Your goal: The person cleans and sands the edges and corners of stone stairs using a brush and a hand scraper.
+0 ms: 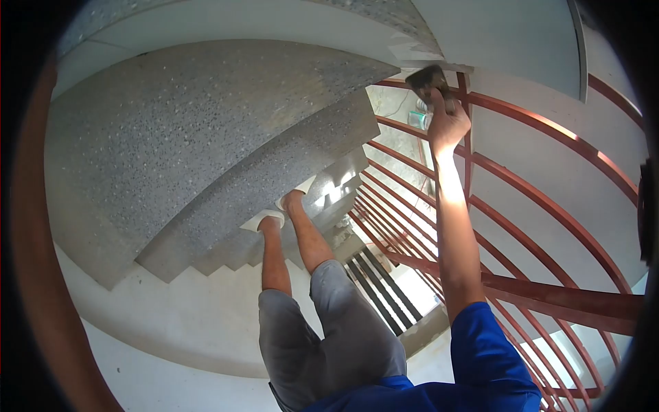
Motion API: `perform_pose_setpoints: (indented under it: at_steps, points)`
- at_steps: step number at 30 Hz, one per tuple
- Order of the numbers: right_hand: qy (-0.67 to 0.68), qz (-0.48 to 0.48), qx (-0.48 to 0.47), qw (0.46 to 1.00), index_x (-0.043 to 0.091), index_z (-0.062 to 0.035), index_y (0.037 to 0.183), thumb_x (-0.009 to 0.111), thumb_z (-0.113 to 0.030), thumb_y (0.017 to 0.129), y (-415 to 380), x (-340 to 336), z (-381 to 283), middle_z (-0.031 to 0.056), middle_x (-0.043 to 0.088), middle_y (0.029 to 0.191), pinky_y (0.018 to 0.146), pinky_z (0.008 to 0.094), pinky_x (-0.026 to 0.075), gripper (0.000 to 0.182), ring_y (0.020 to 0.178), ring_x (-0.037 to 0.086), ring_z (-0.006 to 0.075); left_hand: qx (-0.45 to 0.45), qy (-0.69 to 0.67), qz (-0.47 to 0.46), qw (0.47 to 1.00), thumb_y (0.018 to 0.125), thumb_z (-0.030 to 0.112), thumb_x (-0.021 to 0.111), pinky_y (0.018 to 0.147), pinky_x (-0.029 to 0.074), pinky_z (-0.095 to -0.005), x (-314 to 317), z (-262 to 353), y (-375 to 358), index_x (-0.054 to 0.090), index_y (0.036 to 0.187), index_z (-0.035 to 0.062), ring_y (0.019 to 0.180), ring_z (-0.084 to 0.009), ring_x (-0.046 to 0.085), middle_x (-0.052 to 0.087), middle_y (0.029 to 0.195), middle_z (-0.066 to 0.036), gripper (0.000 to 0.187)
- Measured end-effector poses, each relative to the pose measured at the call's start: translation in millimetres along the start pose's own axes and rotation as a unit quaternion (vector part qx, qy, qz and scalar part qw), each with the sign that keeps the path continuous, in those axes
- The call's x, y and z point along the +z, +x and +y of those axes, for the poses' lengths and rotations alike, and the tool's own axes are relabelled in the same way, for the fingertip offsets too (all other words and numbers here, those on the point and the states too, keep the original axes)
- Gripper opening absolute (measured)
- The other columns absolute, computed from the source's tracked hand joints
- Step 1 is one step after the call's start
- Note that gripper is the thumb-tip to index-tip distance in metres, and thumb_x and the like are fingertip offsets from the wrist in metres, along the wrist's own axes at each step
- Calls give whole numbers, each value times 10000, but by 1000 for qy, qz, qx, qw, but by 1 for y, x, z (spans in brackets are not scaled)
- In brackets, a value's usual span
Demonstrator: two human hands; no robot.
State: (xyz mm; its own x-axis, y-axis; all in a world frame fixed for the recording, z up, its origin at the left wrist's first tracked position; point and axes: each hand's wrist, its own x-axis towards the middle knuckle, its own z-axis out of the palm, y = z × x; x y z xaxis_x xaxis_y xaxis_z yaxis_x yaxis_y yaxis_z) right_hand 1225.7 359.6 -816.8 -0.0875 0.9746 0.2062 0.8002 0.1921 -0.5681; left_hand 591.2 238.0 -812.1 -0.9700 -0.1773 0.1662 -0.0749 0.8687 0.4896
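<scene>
My right hand (447, 122) is closed around a dark, flat, square-cornered piece (427, 81) with a worn, blotchy surface. I cannot tell what kind of thing it is. It is held close to the end of a speckled grey stair tread (226, 117), where the tread meets a pale ledge and a red railing post (467, 137). The thumb lies over the face of the piece. Along the left border runs my left arm (48, 275), reaching upward; its hand is hidden past the dark edge of the view.
Red metal railing bars (549, 127) curve down the right side. Below my legs, in white slippers (264, 220), the steps (329, 185) descend. A teal-and-white container (417, 119) shows behind the railing near my wrist. Farther down is a barred opening (384, 292) letting in light.
</scene>
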Motion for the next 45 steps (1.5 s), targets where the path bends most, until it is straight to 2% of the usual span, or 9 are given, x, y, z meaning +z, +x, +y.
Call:
perform_pose_setpoints:
  at_steps: [5, 7, 9, 11, 13, 16, 24, 31, 45]
  points:
    - [50, 44, 110, 992, 646, 38, 800, 749, -211, 815, -20, 3, 22, 84, 639, 692, 629, 293, 476, 270, 667, 590, 117, 208, 316, -27, 925, 898, 198, 545, 1027, 328, -564, -7, -16, 19, 364, 1358, 86, 1204, -360, 496, 473, 1342, -152, 507]
    - [267, 73, 193, 941, 628, 47, 858, 732, -203, 822, -39, 20, -7, 48, 630, 731, 653, 283, 473, 273, 706, 589, 120, 256, 375, -25, 891, 900, 167, 547, 1018, 333, -577, -11, -19, 20, 384, 1345, 82, 1191, -356, 510, 488, 1327, -151, 482]
    - [414, 107, 247, 870, 623, 44, 865, 722, -186, 825, -50, 35, -44, 30, 634, 747, 677, 271, 472, 254, 718, 586, 117, 219, 312, -21, 924, 902, 136, 549, 1010, 338, -591, -22, -18, 10, 405, 1333, 78, 1179, -351, 524, 504, 1312, -150, 458]
    - [397, 90, 221, 886, 618, 37, 862, 708, -168, 833, -58, 49, -59, 20, 627, 752, 669, 259, 455, 225, 708, 562, 107, 46, 48, -15, 998, 879, 232, 569, 1038, 332, -531, -39, 8, -28, 331, 1370, 25, 1223, -368, 471, 448, 1345, -210, 584]
    - [362, 65, 174, 914, 612, 31, 862, 699, -154, 838, -63, 52, -67, 11, 616, 757, 651, 248, 435, 205, 696, 534, 97, -117, -225, -24, 967, 857, 328, 588, 1067, 327, -471, -43, 17, -53, 257, 1408, -29, 1268, -386, 418, 392, 1379, -271, 736]
    - [319, 27, 99, 942, 609, 20, 880, 679, -143, 854, -64, 51, -66, -8, 584, 756, 612, 235, 388, 180, 675, 472, 82, -104, -167, -41, 980, 758, 431, 620, 1082, 310, -398, -29, 2, -23, 141, 1416, -107, 1304, -409, 332, 296, 1417, -322, 975]
    - [574, 18, 133, 808, 535, 24, 1148, 588, -247, 956, -67, 61, -29, 81, 629, 1066, 833, 282, 488, 337, 927, 615, 149, 11, -100, -25, 995, 781, 386, 586, 1076, 281, -494, -16, -14, 4, 281, 1398, -79, 1311, -489, 287, 275, 1415, -371, 831]
    - [571, -164, 149, 791, 567, 28, 1115, 605, -226, 920, -54, 27, -26, 54, 622, 1015, 844, 261, 426, 323, 918, 559, 120, 59, -86, -39, 994, 761, 384, 597, 1029, 318, -481, -11, -18, 21, 501, 1310, 6, 1301, -463, 269, 403, 1340, -364, 674]
    - [453, -160, -26, 876, 624, 27, 1000, 606, -169, 908, -92, 13, -5, 8, 636, 859, 717, 231, 443, 217, 778, 534, 54, 65, -120, 29, 990, 743, 317, 607, 998, 335, -528, -17, -6, -3, 509, 1285, 41, 1272, -481, 232, 279, 1343, -424, 617]
